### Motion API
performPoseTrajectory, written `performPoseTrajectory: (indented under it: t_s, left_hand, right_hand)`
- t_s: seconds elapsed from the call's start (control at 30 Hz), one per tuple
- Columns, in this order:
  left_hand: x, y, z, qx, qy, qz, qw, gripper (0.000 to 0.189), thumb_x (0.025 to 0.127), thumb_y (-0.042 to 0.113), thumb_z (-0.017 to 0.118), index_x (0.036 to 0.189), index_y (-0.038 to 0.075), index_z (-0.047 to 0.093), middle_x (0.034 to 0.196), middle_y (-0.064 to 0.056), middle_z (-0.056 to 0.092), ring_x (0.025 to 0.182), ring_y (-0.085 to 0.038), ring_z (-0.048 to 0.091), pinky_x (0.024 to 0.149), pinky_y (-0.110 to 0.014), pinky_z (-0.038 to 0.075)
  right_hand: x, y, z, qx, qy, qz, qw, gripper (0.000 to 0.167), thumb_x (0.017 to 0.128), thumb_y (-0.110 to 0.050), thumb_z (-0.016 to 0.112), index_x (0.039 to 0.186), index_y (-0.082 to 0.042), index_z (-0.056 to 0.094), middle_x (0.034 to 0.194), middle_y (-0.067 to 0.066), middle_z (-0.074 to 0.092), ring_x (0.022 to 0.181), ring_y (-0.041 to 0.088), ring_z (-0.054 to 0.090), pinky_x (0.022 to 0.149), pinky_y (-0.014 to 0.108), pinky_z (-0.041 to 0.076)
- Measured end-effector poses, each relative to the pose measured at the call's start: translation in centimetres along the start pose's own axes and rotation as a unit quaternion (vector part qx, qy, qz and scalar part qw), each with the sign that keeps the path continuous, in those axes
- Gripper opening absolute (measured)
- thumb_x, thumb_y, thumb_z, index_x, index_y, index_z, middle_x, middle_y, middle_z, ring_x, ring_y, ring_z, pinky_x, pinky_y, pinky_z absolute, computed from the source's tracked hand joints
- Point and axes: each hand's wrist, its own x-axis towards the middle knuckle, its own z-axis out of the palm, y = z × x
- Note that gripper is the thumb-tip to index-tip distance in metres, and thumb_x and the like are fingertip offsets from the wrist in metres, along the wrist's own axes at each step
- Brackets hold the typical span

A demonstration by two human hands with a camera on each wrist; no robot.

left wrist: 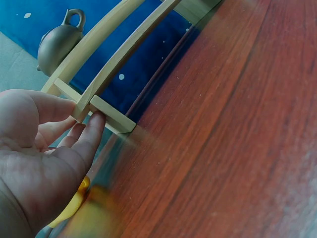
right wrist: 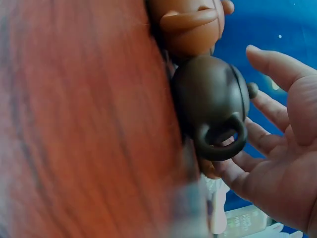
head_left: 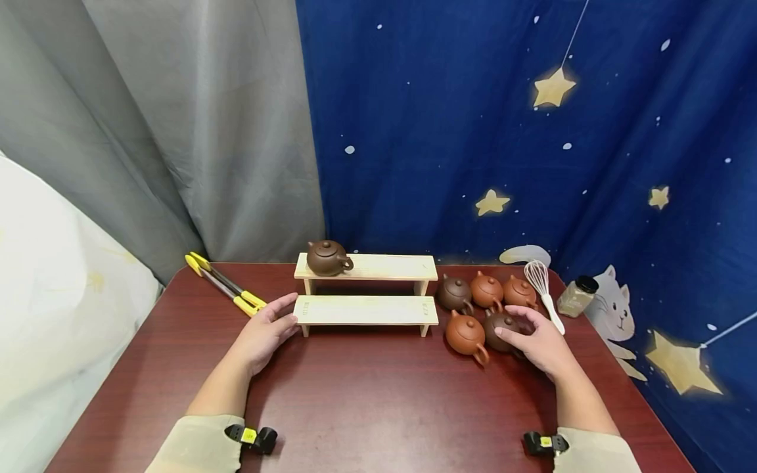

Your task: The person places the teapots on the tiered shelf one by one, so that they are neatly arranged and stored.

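Observation:
My left hand (head_left: 264,334) is at the left end of a two-tier wooden stand (head_left: 367,310). In the left wrist view its thumb and fingers (left wrist: 91,131) pinch the lower board's end. On the upper tier's left side sits a dark brown teapot (head_left: 326,258). My right hand (head_left: 539,341) hovers spread over and beside another dark brown teapot (head_left: 500,330) on the table. From the right wrist view, the fingers (right wrist: 270,106) are apart around that teapot's lid side, not closed on it. Next to it stands a reddish-brown teapot (head_left: 465,334), handle toward me.
Behind these are a dark teapot (head_left: 455,293) and two reddish-brown teapots, one (head_left: 487,290) beside the other (head_left: 520,292). A white whisk (head_left: 544,292) and a black-lidded jar (head_left: 577,296) lie at the right. Yellow-tipped tongs (head_left: 225,284) rest at the left on the table (head_left: 378,407).

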Motion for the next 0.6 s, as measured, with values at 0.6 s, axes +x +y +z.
performPoseTrajectory:
  t_s: [0.6]
  left_hand:
    - [-0.3, 0.3, 0.1, -0.004, -0.003, 0.002, 1.0, 0.064, 0.112, 0.007, 0.049, 0.17, 0.007, 0.024, 0.173, -0.019, 0.031, 0.127, -0.002, 0.059, 0.103, -0.016, 0.053]
  right_hand:
    - [-0.1, 1.4, 0.7, 0.044, -0.055, 0.02, 0.9973, 0.081, 0.091, -0.035, 0.087, 0.158, -0.012, 0.047, 0.148, 0.024, 0.063, 0.127, 0.029, 0.064, 0.088, 0.016, 0.052]
